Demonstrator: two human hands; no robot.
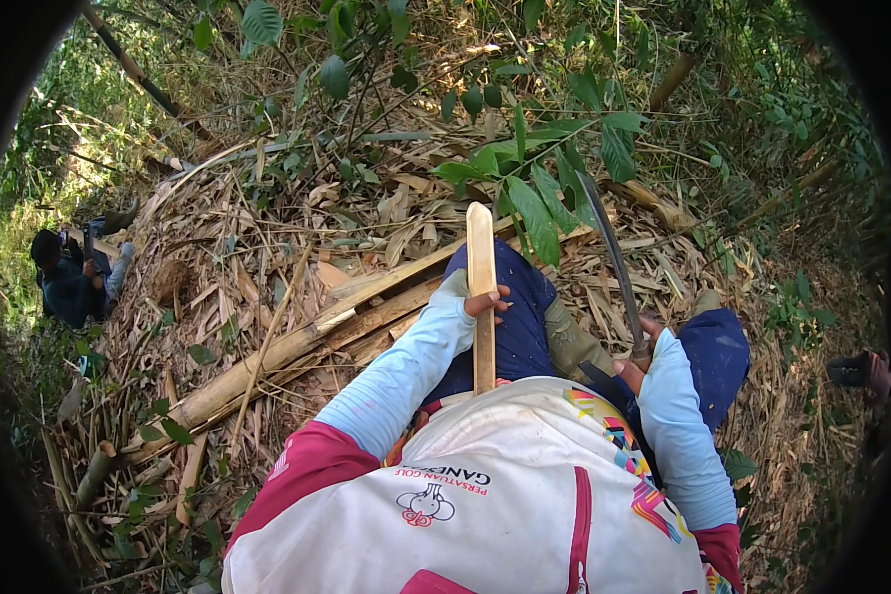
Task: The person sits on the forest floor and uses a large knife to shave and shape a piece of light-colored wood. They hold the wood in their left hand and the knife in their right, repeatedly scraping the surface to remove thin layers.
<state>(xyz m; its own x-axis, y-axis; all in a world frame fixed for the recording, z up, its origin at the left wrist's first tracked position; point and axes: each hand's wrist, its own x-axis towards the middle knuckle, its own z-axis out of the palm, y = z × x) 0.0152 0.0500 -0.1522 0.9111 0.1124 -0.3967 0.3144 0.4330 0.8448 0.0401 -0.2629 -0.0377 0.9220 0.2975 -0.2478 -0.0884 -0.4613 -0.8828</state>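
My left hand [487, 302] is closed round a split bamboo piece [481, 247], pale, with a rounded far end. It stands lengthwise in front of my body, its near end by my shirt. My right hand [642, 354] grips the handle of a machete [619, 259] out to the right. The long, dark, slightly curved blade points away from me, its tip beside green leaves. Blade and bamboo are apart. Light blue sleeves cover both forearms, and my knees in dark blue trousers lie beneath the hands.
Split bamboo poles [252, 374] lie slantwise on dry leaf litter at the left. A leafy branch [540, 193] hangs just ahead, near the blade. Another person [74, 272] sits at the far left. Bamboo stumps [96, 465] stand at lower left.
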